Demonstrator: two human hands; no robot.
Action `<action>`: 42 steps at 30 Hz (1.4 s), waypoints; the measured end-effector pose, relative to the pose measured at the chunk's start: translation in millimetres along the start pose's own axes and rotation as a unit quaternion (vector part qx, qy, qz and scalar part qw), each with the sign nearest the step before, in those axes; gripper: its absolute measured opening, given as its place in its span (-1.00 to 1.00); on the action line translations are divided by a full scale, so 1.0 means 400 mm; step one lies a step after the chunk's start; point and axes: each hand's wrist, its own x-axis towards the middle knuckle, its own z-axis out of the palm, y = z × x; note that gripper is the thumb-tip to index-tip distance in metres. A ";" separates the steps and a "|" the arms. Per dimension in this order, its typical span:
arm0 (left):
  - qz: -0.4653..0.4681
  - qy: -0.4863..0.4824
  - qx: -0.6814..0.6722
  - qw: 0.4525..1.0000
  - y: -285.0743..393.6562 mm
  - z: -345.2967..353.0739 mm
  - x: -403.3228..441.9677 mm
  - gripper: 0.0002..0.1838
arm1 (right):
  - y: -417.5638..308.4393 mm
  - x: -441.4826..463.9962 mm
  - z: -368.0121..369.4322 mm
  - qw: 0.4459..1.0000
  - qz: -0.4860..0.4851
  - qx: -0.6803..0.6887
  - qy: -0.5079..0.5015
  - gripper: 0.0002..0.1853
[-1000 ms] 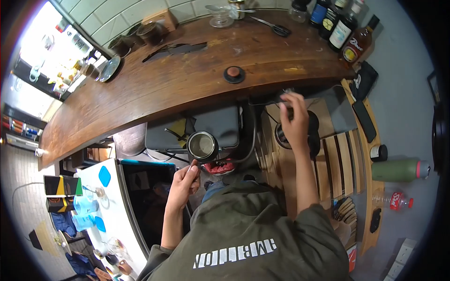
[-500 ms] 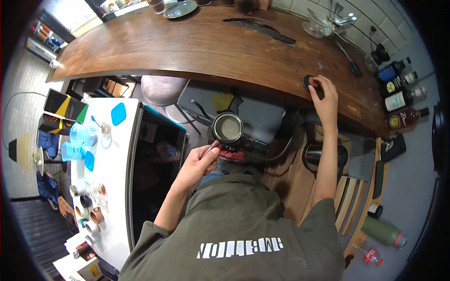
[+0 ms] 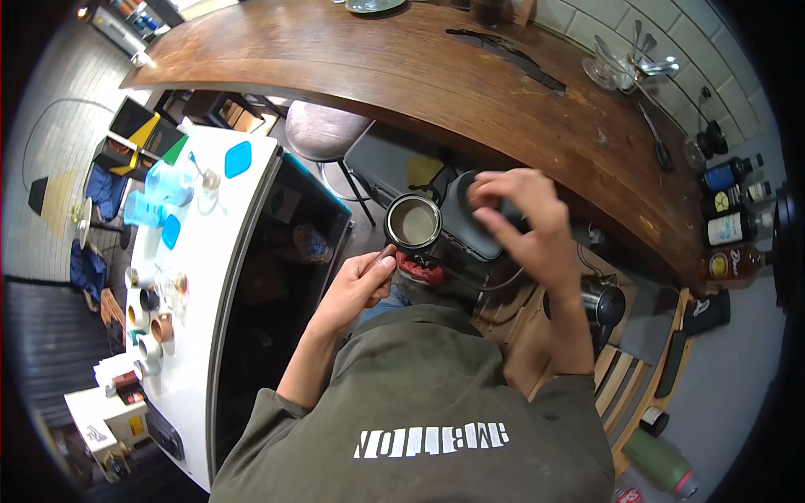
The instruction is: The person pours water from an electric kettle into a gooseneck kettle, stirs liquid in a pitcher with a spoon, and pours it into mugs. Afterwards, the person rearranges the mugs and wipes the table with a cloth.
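My left hand [image 3: 360, 287] is closed round the handle of a small round metal pot [image 3: 415, 222], which is uncovered and pale inside. The pot hangs in front of my body, below the edge of the wooden counter [image 3: 394, 63]. To the right of the pot and a little above it, my right hand [image 3: 524, 214] is slightly blurred by motion, its fingers bent round a dark round lid [image 3: 470, 194]. The lid is apart from the pot, and my fingers hide part of it.
A black kettle [image 3: 599, 303] stands on the lower wooden shelf at the right. Bottles [image 3: 734, 226] stand at the counter's right end. At the left is a white worktop [image 3: 197, 335] with several cups. A stool [image 3: 323, 130] stands beyond it.
My right hand moved from beside the kettle up to the lid on the counter, took hold of it and brought it left towards the pot. The view has turned.
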 end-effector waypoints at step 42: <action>0.104 0.327 -0.142 0.929 -0.134 -0.807 -0.346 -0.64 | -0.446 0.470 1.135 0.914 -0.267 0.150 -0.267 -0.72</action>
